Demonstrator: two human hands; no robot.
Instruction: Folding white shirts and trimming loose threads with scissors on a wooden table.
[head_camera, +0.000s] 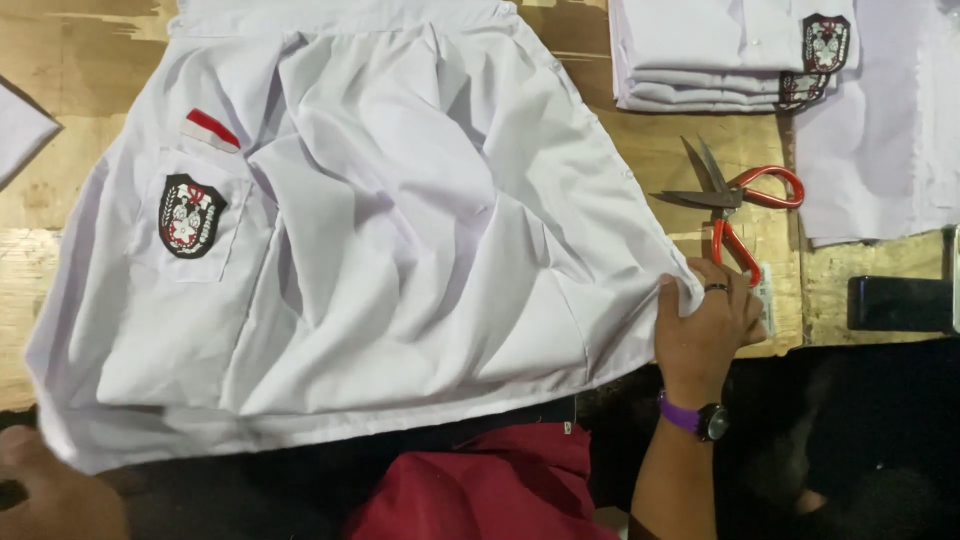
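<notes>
— What has the right hand (703, 325) got hold of?

— The corner of a white shirt (400, 220). The fingers are curled tight over the cloth at the shirt's right edge, pinching it. There is a ring on one finger and a purple-strapped watch (697, 419) on the wrist.

— And the left hand (50, 490)?

— It sits at the bottom left corner, under the shirt's lower left edge. Only part of it shows, so I cannot tell whether it is closed on the cloth or how far open it is.

— Where does the shirt lie?

— Spread across a wooden desk (80, 70), rumpled into broad folds. Its chest pocket carries a dark shield-shaped badge (190, 214), with a small red and white patch (211, 130) just above.

— Anything else about?

— Red-handled scissors (735, 200) lie on the desk just beyond the right hand, blades open. Further up is a stack of folded white shirts (720, 55) with the same badge. More white cloth (880, 130) lies to the right of them.
</notes>
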